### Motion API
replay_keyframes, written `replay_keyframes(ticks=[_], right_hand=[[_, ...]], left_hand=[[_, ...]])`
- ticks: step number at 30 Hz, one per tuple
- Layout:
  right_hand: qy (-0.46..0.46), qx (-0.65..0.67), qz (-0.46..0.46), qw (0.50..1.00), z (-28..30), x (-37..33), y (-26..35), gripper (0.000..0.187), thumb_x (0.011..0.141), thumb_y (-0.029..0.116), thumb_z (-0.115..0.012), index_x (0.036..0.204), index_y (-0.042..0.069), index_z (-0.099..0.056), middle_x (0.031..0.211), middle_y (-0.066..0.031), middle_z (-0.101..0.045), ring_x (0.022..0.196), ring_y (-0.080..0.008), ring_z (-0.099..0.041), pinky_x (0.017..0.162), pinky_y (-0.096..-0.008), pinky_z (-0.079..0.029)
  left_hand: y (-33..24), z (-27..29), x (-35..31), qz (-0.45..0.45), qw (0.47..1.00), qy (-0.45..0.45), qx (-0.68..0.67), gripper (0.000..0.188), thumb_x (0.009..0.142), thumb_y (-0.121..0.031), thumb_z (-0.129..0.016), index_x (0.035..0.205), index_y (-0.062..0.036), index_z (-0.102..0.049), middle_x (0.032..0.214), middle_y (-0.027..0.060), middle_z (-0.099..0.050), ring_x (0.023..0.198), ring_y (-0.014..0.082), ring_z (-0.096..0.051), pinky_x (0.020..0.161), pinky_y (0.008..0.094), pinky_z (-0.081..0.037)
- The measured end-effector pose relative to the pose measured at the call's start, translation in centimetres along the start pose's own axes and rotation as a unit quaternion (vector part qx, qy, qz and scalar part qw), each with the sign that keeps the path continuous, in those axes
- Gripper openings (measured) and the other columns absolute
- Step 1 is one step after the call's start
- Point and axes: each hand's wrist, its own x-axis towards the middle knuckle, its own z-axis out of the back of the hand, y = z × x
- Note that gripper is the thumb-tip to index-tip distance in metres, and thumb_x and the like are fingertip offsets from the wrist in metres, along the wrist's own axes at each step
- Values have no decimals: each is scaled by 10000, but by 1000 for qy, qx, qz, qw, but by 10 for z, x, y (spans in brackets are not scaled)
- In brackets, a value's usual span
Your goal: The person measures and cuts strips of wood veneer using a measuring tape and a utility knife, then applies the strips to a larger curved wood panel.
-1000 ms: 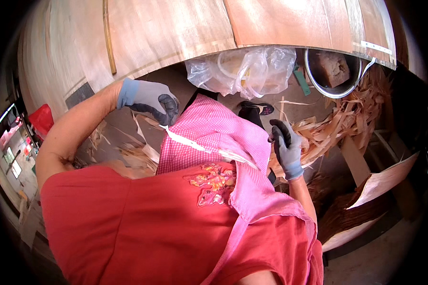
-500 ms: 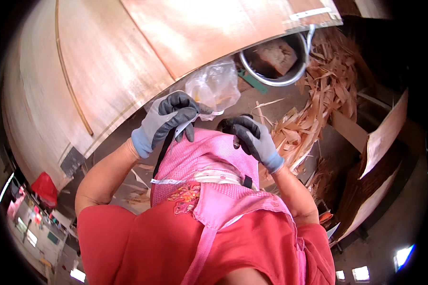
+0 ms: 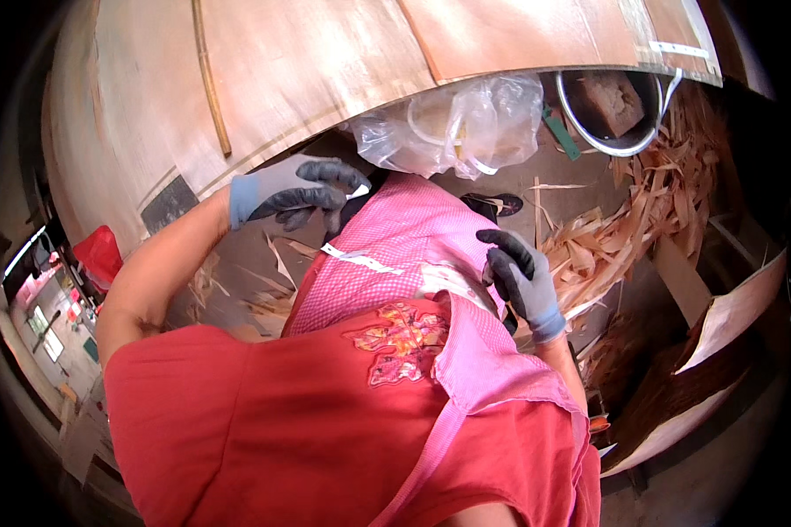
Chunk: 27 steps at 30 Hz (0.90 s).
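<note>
My left hand (image 3: 299, 191), in a grey glove with dark fingers, is beside the wooden sheet's near edge. Its thumb and fingertips pinch a small white strip piece (image 3: 358, 191); most of it is hidden. My right hand (image 3: 520, 279), gloved alike, hovers at the right side of the pink checked apron (image 3: 395, 215). Its fingers are loosely curled and apart, with nothing visible between them. A white strip with dark marks (image 3: 360, 259) lies across the apron on my lap. Ahead of me a large pale wooden sheet (image 3: 316, 66) spreads out.
A crumpled clear plastic bag (image 3: 457, 123) sits under the sheet's edge. Right of it are a green flat piece (image 3: 561, 132) and a metal pot (image 3: 611, 145) holding a wood-like block (image 3: 613, 101). Veneer scraps (image 3: 606, 237) cover the floor at right, near curved wooden sheets (image 3: 734, 307).
The view has shifted, so the sheet and pot appear farther right. My hands have moved apart: the left toward the left, the right down to the apron's side.
</note>
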Motion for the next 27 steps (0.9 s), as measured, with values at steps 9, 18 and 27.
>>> replay_keyframes(ticks=[9, 18, 27], right_hand=[[-12, -8, -2, 1000, -9, 10, -7, 273, 1001, 113, -551, 1227, -20, -629, 768, 18, -560, 680, -57, -507, 638, -215, -441], [4, -5, -2, 1000, -19, 24, -1, 255, 1000, 82, -543, 1218, -22, -623, 789, 15, -551, 678, -59, -521, 638, -218, -462], [-61, -127, 119, 983, -13, 39, 13, 284, 940, 33, -601, 1223, 29, -626, 814, -75, -651, 668, -111, -617, 648, -269, -506]], left_hand=[[60, 13, 13, 100, 992, 49, 53, 311, 842, -292, -745, 1027, -59, -655, 776, 13, -621, 465, 80, -485, 398, 237, -356], [61, 28, 15, -4, 996, 41, 85, 406, 723, -110, -796, 1083, -57, -616, 871, -11, -611, 719, 61, -542, 558, 229, -448], [-70, 28, 18, -235, 963, -132, -26, 384, 771, -40, -752, 1125, -42, -603, 845, -2, -634, 606, 42, -533, 489, 183, -400]])
